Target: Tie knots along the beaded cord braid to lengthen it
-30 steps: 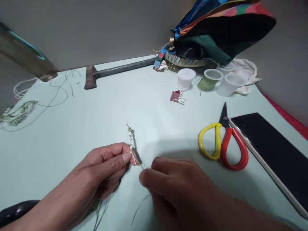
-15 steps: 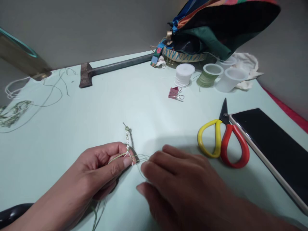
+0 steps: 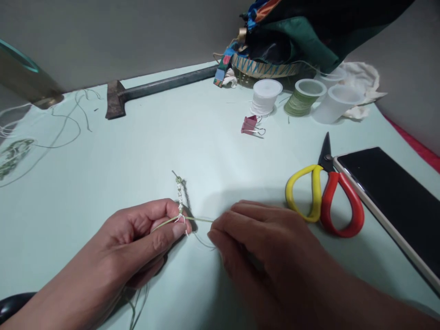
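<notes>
Your left grip (image 3: 137, 238) is clamped on the knotted cord (image 3: 179, 199), standing up past your thumb, and your right grip (image 3: 271, 256) pinches its green strand (image 3: 199, 219). Open desk (image 3: 113, 156) lies ahead; yellow-and-red scissors (image 3: 325, 201) sit right, just beside a black phone (image 3: 381, 197).
</notes>
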Tool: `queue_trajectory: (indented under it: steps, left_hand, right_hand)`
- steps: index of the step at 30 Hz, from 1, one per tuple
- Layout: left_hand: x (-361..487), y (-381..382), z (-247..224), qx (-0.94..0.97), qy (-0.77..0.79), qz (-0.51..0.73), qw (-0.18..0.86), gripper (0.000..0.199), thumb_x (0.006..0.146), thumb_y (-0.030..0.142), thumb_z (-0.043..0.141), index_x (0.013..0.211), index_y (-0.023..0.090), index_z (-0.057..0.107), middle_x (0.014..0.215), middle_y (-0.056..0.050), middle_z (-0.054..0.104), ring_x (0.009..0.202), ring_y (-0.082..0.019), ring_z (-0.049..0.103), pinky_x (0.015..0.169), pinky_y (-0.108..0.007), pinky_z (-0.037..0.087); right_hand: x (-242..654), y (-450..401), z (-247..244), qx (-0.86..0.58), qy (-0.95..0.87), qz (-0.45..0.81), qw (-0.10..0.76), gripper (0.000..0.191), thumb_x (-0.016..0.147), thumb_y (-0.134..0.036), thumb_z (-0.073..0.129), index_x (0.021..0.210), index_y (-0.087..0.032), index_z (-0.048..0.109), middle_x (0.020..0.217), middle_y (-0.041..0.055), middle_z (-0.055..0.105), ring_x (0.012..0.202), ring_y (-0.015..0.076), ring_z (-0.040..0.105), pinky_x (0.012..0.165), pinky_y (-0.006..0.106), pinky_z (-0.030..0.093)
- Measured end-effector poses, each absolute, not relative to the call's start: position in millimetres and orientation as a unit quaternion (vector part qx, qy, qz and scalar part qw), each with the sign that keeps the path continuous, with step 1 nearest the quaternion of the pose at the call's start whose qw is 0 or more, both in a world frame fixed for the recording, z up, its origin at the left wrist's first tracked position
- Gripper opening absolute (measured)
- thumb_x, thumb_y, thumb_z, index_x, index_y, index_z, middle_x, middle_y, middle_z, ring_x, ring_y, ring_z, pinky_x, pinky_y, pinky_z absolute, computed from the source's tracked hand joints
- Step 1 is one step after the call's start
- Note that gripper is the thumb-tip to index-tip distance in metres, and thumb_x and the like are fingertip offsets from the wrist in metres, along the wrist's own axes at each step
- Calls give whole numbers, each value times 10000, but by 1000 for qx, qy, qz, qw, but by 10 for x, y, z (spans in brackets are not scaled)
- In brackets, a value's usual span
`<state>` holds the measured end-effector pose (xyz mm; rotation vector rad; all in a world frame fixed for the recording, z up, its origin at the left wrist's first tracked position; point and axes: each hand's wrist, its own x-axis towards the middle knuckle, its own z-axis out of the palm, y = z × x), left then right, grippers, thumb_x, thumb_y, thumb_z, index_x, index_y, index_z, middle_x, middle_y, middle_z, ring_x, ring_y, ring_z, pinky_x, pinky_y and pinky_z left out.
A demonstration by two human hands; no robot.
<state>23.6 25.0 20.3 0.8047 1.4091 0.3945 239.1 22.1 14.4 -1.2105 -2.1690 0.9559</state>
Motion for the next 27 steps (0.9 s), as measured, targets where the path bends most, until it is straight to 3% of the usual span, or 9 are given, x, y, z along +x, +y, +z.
queue_trajectory:
  steps: [3, 7, 12, 17, 19, 23, 27]
  left_hand:
    - [234, 250, 195, 366, 618, 175, 674, 216, 833, 390, 788, 728, 246, 668, 518, 105, 347, 464, -83, 192, 386, -156, 183]
    - [244, 248, 201, 377, 602, 190, 678, 275, 851, 458, 788, 728, 243, 668, 518, 110, 317, 448, -71, 186, 393, -165, 171]
    - [236, 258, 213, 350, 606, 197, 687, 284, 884, 519, 742, 1015, 269, 767, 524, 100, 384, 450, -74, 205, 412, -199, 142]
    - [254, 283, 234, 322, 589, 214, 710, 249, 887, 473, 759, 822, 232, 756, 478, 110, 341, 420, -59, 151, 427, -232, 115]
    - [262, 279, 242, 332, 595, 208, 702, 285, 891, 491, 749, 775, 231, 738, 482, 108, 329, 429, -69, 157, 437, -251, 122]
    - [278, 260, 246, 348, 598, 207, 691, 350, 884, 557, 738, 731, 244, 698, 493, 103, 332, 464, -97, 165, 462, -281, 134]
    - [292, 262, 249, 346, 595, 207, 695, 357, 875, 549, 752, 716, 240, 668, 484, 111, 326, 456, -92, 155, 471, -290, 118]
  right_hand:
    - [2357, 177, 82, -422, -823, 296, 240, 155, 916, -287, 705, 801, -189, 672, 796, 30, 714, 702, 197, 639, 576, 332, 418]
    - [2330, 133, 8, -375, -861, 237, 250, 160, 821, -82, 724, 730, -180, 636, 686, -6, 657, 580, 152, 544, 495, 333, 312]
    - [2349, 163, 57, -368, -830, 361, 213, 199, 922, -113, 544, 749, -198, 591, 662, -12, 634, 526, 125, 527, 478, 303, 299]
    - [2383, 148, 156, -409, -775, 439, 200, 276, 905, -103, 569, 675, -221, 472, 639, -38, 615, 521, 104, 545, 510, 249, 391]
    - [2399, 151, 168, -426, -762, 435, 222, 237, 928, -131, 564, 712, -223, 534, 721, -28, 637, 592, 112, 590, 563, 244, 448]
    - [2439, 216, 187, -443, -744, 393, 309, 206, 925, -110, 550, 772, -220, 634, 983, 26, 694, 909, 163, 671, 805, 289, 532]
    - [2452, 271, 269, -472, -729, 385, 313, 264, 895, -90, 574, 674, -229, 614, 975, 56, 709, 963, 214, 687, 782, 310, 560]
